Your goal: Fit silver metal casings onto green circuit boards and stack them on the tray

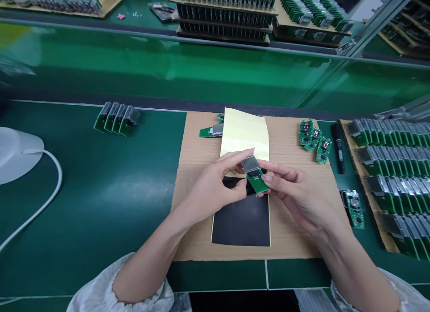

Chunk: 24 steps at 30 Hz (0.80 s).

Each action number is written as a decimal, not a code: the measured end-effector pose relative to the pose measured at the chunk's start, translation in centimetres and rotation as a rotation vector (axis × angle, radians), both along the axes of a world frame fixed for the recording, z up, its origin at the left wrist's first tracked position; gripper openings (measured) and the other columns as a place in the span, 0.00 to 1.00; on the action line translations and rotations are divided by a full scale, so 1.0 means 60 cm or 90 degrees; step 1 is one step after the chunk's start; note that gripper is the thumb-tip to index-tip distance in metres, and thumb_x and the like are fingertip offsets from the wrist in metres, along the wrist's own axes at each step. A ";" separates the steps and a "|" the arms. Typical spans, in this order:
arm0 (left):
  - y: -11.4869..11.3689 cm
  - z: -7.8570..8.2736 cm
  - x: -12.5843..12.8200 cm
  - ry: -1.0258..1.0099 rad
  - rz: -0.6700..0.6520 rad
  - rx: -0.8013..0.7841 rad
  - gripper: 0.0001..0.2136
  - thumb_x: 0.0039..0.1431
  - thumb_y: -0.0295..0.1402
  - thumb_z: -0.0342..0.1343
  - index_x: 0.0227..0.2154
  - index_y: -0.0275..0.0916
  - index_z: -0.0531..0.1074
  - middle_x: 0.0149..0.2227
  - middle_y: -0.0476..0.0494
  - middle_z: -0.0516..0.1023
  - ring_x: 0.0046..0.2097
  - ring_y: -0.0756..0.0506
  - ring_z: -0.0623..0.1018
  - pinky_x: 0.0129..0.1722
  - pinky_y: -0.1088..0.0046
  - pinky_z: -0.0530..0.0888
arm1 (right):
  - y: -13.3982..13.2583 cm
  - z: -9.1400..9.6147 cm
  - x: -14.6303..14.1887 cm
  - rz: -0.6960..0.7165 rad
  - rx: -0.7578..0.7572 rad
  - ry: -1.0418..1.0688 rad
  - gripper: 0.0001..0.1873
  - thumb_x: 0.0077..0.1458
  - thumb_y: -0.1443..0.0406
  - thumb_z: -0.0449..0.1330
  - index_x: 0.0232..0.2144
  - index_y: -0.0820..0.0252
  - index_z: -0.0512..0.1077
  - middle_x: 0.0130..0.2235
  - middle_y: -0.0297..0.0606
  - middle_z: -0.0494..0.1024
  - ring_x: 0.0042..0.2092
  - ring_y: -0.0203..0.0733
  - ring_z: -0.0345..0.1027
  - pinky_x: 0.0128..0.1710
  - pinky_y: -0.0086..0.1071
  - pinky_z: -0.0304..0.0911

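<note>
My left hand and my right hand meet over a brown cardboard sheet. Together they pinch a small green circuit board with a grey display module on its upper end. The left fingers close on the display end. The right thumb and fingers close on the green lower end. Under the hands lies a black adhesive sheet with its pale yellow backing peeled up and folded away from me.
Three loose green boards and a black marker lie at the cardboard's right. A tray of several finished boards stands far right, another board beside it. Several boards lean at left. A white lamp base sits far left.
</note>
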<state>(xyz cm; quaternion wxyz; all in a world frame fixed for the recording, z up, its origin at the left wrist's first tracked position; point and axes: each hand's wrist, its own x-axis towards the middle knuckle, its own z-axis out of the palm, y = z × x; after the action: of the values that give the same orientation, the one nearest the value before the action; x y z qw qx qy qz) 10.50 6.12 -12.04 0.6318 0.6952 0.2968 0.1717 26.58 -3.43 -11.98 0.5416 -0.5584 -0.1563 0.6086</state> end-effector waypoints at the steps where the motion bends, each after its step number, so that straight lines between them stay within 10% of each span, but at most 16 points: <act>1: 0.000 0.000 -0.001 -0.009 0.004 -0.026 0.26 0.55 0.25 0.54 0.58 0.46 0.67 0.55 0.45 0.73 0.48 0.45 0.73 0.52 0.62 0.70 | 0.000 0.001 0.001 -0.003 -0.002 0.012 0.16 0.43 0.62 0.72 0.39 0.52 0.82 0.25 0.31 0.77 0.29 0.36 0.68 0.36 0.35 0.69; 11: 0.003 0.004 0.010 -0.089 0.163 -0.263 0.27 0.57 0.33 0.60 0.59 0.43 0.62 0.56 0.42 0.73 0.48 0.46 0.77 0.50 0.65 0.73 | 0.003 -0.002 0.004 -0.001 0.010 0.050 0.16 0.47 0.63 0.69 0.42 0.53 0.80 0.31 0.33 0.79 0.33 0.37 0.70 0.41 0.38 0.71; 14: -0.004 0.007 0.015 -0.082 0.182 -0.268 0.21 0.56 0.38 0.62 0.50 0.37 0.67 0.42 0.43 0.79 0.38 0.48 0.78 0.42 0.68 0.75 | 0.003 -0.003 -0.001 0.016 0.029 0.022 0.17 0.48 0.61 0.68 0.43 0.52 0.79 0.29 0.32 0.77 0.34 0.39 0.71 0.43 0.39 0.69; 19: -0.015 0.011 0.017 -0.053 0.232 -0.134 0.14 0.54 0.34 0.63 0.43 0.37 0.69 0.37 0.46 0.79 0.39 0.48 0.78 0.41 0.72 0.75 | -0.004 -0.014 -0.013 0.042 0.088 -0.055 0.22 0.47 0.59 0.70 0.46 0.49 0.76 0.28 0.29 0.76 0.33 0.39 0.72 0.43 0.39 0.68; 24: 0.038 0.001 -0.029 0.142 0.401 0.245 0.13 0.57 0.31 0.58 0.45 0.39 0.68 0.36 0.45 0.78 0.37 0.47 0.78 0.39 0.68 0.75 | -0.005 -0.030 -0.011 0.069 0.067 -0.119 0.24 0.52 0.54 0.67 0.51 0.50 0.74 0.35 0.35 0.78 0.40 0.43 0.73 0.49 0.40 0.67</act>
<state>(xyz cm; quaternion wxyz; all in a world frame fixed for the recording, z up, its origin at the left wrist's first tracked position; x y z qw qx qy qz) 8.74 8.39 -11.97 0.3701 0.6900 0.5251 0.3334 25.89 -3.72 -13.79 0.5193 -0.5745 -0.2677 0.5733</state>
